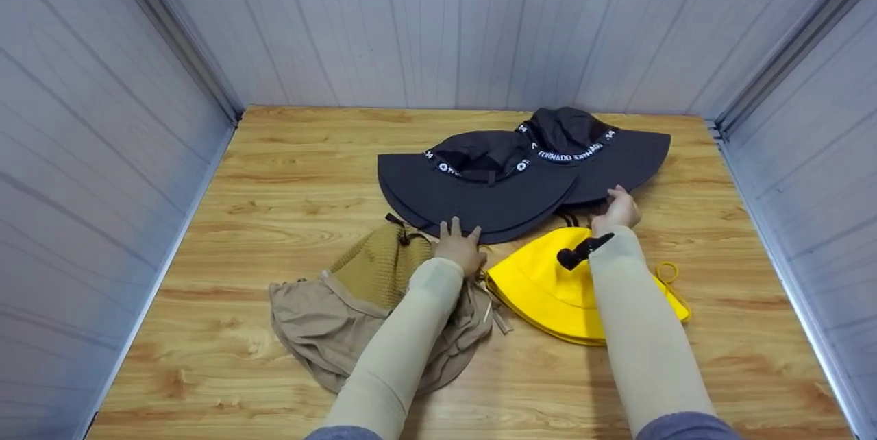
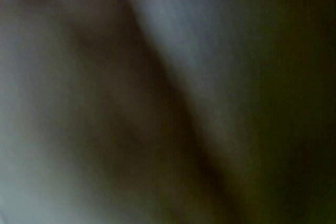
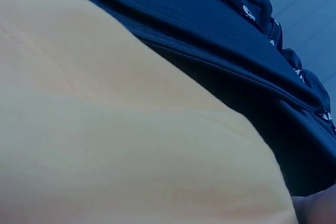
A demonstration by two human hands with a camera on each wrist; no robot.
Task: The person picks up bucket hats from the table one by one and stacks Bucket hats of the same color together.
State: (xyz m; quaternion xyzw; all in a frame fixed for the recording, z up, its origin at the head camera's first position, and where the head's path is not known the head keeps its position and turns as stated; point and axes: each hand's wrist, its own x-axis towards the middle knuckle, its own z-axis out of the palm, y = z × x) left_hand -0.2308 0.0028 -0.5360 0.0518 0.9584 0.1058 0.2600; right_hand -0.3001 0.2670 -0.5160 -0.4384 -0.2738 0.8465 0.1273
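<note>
Two dark bucket hats with wide brims overlap at the back, the left dark hat (image 1: 466, 203) lying partly over the right dark hat (image 1: 627, 159). My left hand (image 1: 460, 251) has its fingers spread, with the fingertips at the front brim edge of the left dark hat. Its palm is over the edge of a tan sun hat (image 1: 363, 269). At the front edge of the right dark hat's brim, my right hand (image 1: 618, 210) pinches the fabric. Under the right wrist lies a yellow bucket hat (image 1: 548, 289). The left wrist view is dark and blurred.
The hats lie on a wood-grain tabletop (image 1: 226, 337). Pale panelled walls (image 1: 438, 29) enclose it at the back and both sides. A yellow cord loop (image 1: 666, 271) sticks out to the right of the yellow hat.
</note>
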